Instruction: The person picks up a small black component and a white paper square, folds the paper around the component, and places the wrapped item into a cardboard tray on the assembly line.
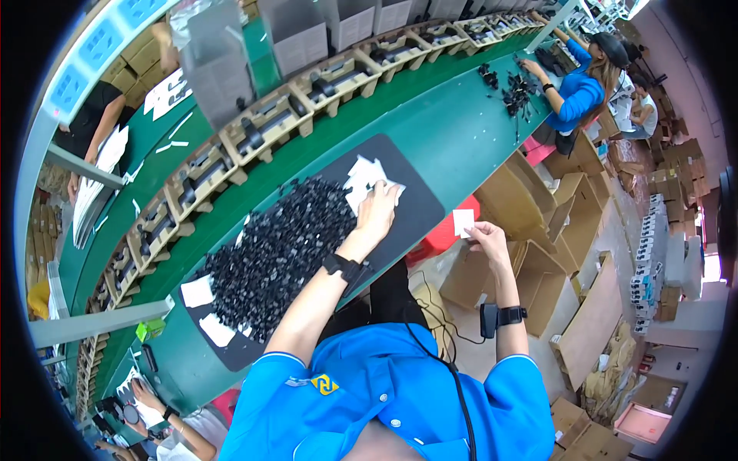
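My right hand point(490, 243) pinches a small white card point(463, 222) by its edge, off the near side of the table. At the far right part of a dark grey mat point(411, 180), my left hand point(377, 214) reaches over a loose pile of white cards point(361, 175). Its fingers are bent and closed on one card at the pile's edge. Left of that hand, a wide heap of small black parts point(280, 246) covers much of the mat; they are too small to name. More white cards point(217, 330) lie at the mat's lower left.
Beyond the green table point(461, 123) runs a line of brown moulded trays point(265, 127) holding dark parts. A co-worker in blue point(575, 92) handles black cables point(516, 94) at the far right. Cardboard boxes point(530, 261) and a red stool point(440, 237) stand at my right.
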Action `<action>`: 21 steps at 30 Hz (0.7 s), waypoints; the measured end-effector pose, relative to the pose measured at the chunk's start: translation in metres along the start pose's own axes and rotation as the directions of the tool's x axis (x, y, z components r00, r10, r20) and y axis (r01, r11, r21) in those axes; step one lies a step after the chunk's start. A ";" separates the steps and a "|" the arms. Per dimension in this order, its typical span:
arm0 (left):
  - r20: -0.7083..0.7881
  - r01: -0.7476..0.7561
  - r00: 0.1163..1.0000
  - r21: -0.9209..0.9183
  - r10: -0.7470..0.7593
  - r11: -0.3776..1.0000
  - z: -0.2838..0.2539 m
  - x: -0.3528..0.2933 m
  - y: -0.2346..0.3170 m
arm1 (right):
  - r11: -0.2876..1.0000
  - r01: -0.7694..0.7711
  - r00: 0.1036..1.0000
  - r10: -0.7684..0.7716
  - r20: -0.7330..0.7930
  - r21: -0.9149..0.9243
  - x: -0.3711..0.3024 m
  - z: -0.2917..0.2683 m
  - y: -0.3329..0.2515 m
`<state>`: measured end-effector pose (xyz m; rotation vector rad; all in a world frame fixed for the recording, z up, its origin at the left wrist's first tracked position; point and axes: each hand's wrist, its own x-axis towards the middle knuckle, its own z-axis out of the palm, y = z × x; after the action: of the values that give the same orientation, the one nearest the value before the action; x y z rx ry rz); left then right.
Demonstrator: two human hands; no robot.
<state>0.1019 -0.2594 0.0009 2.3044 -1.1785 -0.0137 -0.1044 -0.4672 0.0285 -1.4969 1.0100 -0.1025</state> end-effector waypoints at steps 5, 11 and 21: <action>0.277 -0.013 0.960 0.183 -0.039 0.983 0.058 0.024 -0.009 | 0.986 0.012 1.000 -0.014 0.010 0.165 0.043 -0.041 -0.049; 0.292 -0.033 0.956 0.217 -0.033 0.976 0.076 0.014 -0.016 | 0.995 0.094 0.996 -0.094 0.006 0.044 0.211 -0.079 -0.090; 0.284 0.002 0.956 0.224 -0.067 0.975 0.045 0.041 -0.001 | 0.807 0.469 0.761 -0.575 -0.299 -0.359 0.537 -0.044 -0.267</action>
<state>0.1169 -0.3110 -0.0280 2.5852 -1.3414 -0.2542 0.3348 -0.8770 0.0037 -2.0369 0.9036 -0.7324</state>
